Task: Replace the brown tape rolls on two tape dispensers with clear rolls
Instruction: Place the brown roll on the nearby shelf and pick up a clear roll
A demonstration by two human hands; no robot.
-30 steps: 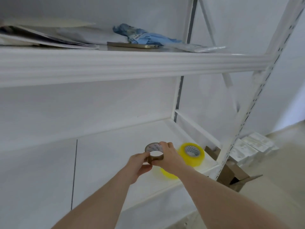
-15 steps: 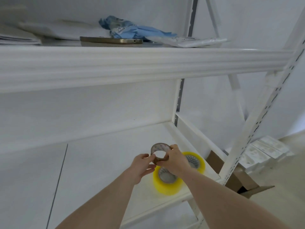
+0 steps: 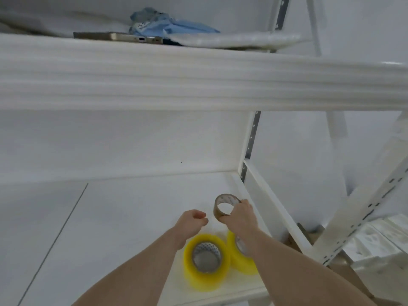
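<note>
My right hand (image 3: 241, 216) grips a thin brown tape roll (image 3: 225, 207) by its rim, holding it upright just above the white lower shelf (image 3: 123, 217). Left of it, a short gap away, my left hand (image 3: 191, 221) is loosely curled and holds nothing. Under my forearms two fat yellowish clear tape rolls stand side by side near the shelf's front edge: the left clear roll (image 3: 206, 255) shows its cardboard core, the right clear roll (image 3: 241, 255) is partly hidden by my right arm. No tape dispenser is in view.
The upper shelf's white beam (image 3: 198, 80) crosses the view above; a phone (image 3: 119, 38), a blue cloth (image 3: 167, 23) and a white plastic packet (image 3: 238, 39) lie on it. A perforated upright (image 3: 362, 217) stands at right, with white boxes (image 3: 379, 241) and a brown carton on the floor beyond.
My left hand has let go of the brown roll and drawn back to the left. My right hand has carried the roll farther back and right on the shelf.
</note>
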